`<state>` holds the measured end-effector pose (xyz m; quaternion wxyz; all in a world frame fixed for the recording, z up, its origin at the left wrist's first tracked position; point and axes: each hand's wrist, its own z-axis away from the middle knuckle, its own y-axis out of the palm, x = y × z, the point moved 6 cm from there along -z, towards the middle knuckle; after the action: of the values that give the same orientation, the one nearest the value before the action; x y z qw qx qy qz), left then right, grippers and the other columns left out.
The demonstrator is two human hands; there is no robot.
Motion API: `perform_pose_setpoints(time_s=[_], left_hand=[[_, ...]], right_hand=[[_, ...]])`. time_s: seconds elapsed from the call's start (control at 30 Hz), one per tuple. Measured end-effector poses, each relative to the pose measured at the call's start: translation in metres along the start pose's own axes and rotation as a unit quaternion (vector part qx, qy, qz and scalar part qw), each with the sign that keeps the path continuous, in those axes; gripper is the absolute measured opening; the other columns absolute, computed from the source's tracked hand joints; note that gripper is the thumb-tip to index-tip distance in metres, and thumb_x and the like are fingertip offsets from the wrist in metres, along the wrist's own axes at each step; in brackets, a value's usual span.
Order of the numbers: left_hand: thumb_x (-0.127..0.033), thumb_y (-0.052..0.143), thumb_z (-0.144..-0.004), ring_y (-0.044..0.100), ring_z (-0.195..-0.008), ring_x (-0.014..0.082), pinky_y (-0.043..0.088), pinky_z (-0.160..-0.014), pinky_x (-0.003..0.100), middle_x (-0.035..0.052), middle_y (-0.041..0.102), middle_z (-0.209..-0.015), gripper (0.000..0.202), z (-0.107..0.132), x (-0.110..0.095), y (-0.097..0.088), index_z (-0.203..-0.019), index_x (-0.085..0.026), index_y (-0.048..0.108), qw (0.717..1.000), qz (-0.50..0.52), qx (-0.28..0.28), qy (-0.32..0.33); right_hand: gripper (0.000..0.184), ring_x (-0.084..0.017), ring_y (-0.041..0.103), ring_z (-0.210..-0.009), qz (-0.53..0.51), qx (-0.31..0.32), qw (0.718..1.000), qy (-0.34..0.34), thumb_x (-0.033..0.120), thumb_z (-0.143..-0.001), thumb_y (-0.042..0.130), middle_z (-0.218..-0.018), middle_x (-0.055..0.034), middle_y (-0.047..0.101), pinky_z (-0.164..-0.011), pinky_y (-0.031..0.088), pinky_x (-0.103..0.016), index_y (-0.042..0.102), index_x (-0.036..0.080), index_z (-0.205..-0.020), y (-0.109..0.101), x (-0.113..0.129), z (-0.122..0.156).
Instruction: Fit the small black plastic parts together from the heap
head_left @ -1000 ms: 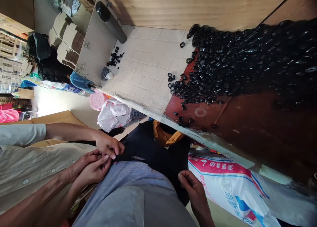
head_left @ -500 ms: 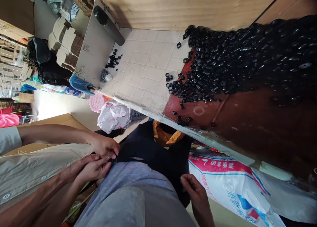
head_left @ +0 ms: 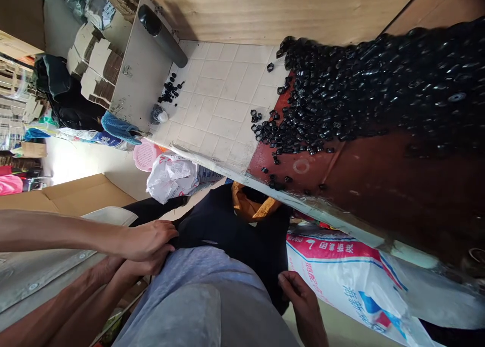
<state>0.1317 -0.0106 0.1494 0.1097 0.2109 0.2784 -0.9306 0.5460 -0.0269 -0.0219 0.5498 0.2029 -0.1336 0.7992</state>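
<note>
My left hand (head_left: 142, 268) sits low at the left, mostly under a co-worker's hand (head_left: 149, 241), against the edge of a dark garment (head_left: 231, 236). Its fingers are partly hidden, so I cannot tell what they hold. My right hand (head_left: 301, 296) is at the lower right, fingers loosely curled beside the same dark cloth, with nothing visible in them. Grey-blue cloth (head_left: 197, 306) fills the bottom middle between my hands. A large heap of glossy black plastic rings (head_left: 364, 89) lies far from both hands, spilling over a reddish-brown board (head_left: 397, 200).
A smaller cluster of black rings (head_left: 170, 90) lies on white tiles (head_left: 223, 104). Nearby are a white plastic bag (head_left: 170, 178), a pink basket (head_left: 146, 154), a blue cloth (head_left: 117, 127), stacked cardboard (head_left: 96, 64), and a large printed sack (head_left: 341, 271).
The co-worker's arm has stretched further across, and its hand now covers most of my left hand. The sleeve has left the view. The whole scene has shifted slightly left.
</note>
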Motion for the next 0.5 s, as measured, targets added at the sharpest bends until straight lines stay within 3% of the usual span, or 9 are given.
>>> perform_pose_setpoints(time_s=[0.1, 0.2, 0.43, 0.5], left_hand=[[-0.036, 0.038, -0.109, 0.066, -0.089, 0.0268, 0.050, -0.081, 0.036, 0.0143, 0.070, -0.097, 0.034, 0.003, -0.001, 0.007, -0.108, -0.017, 0.065, 1.000, 0.013, 0.009, 0.013], [-0.038, 0.038, -0.110, 0.067, -0.091, 0.0260, 0.051, -0.082, 0.035, 0.0140, 0.070, -0.102, 0.035, 0.006, 0.002, 0.013, -0.117, -0.017, 0.064, 0.999, 0.024, -0.025, -0.010], [-0.035, 0.033, -0.110, 0.067, -0.094, 0.0258, 0.053, -0.083, 0.035, 0.0154, 0.070, -0.106, 0.038, 0.013, -0.011, 0.023, -0.121, -0.016, 0.064, 0.997, 0.009, -0.067, -0.033], [-0.034, 0.036, -0.109, 0.067, -0.089, 0.0257, 0.053, -0.080, 0.034, 0.0147, 0.070, -0.100, 0.034, 0.012, -0.013, 0.023, -0.119, -0.016, 0.064, 0.999, -0.001, -0.049, -0.020]], right_hand=[[0.053, -0.021, 0.052, -0.063, -0.008, 0.002, 1.000, -0.002, 0.072, -0.074, 0.078, -0.064, -0.0003, 0.056, -0.057, 0.046, -0.031, 0.072, 0.020, -0.079, 0.002, -0.003, 0.000], [0.053, -0.020, 0.051, -0.060, -0.017, -0.006, 1.000, -0.002, 0.072, -0.073, 0.078, -0.063, 0.0001, 0.054, -0.054, 0.044, -0.030, 0.071, 0.020, -0.078, 0.003, -0.008, -0.001], [0.053, -0.018, 0.048, -0.060, -0.020, 0.006, 1.000, 0.001, 0.072, -0.074, 0.078, -0.064, 0.0007, 0.053, -0.053, 0.041, -0.029, 0.070, 0.019, -0.078, 0.008, -0.008, -0.002], [0.052, -0.018, 0.047, -0.060, -0.020, 0.011, 1.000, -0.002, 0.071, -0.074, 0.077, -0.063, 0.0010, 0.052, -0.054, 0.040, -0.029, 0.070, 0.019, -0.079, 0.009, -0.002, -0.001]])
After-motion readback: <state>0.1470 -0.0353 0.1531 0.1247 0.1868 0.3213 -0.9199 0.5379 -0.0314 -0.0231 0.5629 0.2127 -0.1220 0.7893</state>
